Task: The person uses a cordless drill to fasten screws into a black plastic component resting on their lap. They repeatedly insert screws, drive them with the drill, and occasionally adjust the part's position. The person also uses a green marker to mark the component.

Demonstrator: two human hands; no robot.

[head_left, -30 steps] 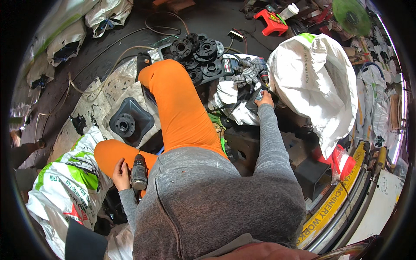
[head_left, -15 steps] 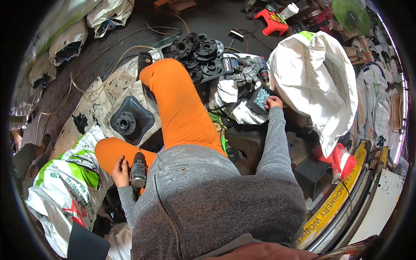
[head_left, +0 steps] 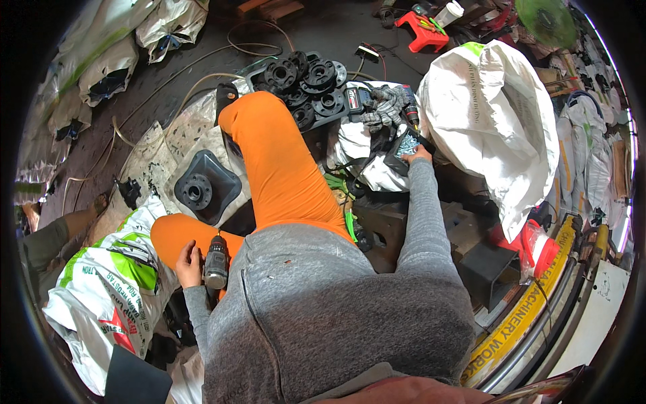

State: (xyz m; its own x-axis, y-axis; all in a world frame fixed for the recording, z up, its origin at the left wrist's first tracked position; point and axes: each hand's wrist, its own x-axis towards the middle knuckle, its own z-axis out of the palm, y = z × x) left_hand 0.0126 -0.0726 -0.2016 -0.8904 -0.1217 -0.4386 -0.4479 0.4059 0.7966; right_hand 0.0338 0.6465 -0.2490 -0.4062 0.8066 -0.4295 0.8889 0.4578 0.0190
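Observation:
My right hand [head_left: 420, 155] reaches to the near right edge of a dark box [head_left: 396, 160] full of small silvery screws [head_left: 408, 145]. Its fingers are bent together at the screws, and the fingertips are too small to make out. By my left thigh, my left hand [head_left: 188, 265] is held with fingers apart and nothing visible in them. Just right of it is a dark power drill [head_left: 216, 264], chuck pointing away from me; its handle is hidden. Ahead of my left knee, a black square base with a round flange [head_left: 207, 187] lies on a pale sheet.
Several black flanges [head_left: 306, 84] fill a crate beyond my knee. Another drill [head_left: 409, 108] and grey gloves [head_left: 383, 108] lie beside the screw box. White sacks stand right [head_left: 494, 121] and left [head_left: 101, 289]. A red stool [head_left: 422, 32] stands far off. Another person's leg [head_left: 50, 236] shows at left.
My right hand has shifted slightly left and toward the screws in the box. My left hand and the drill stay put. The other person's leg at left has come further into view.

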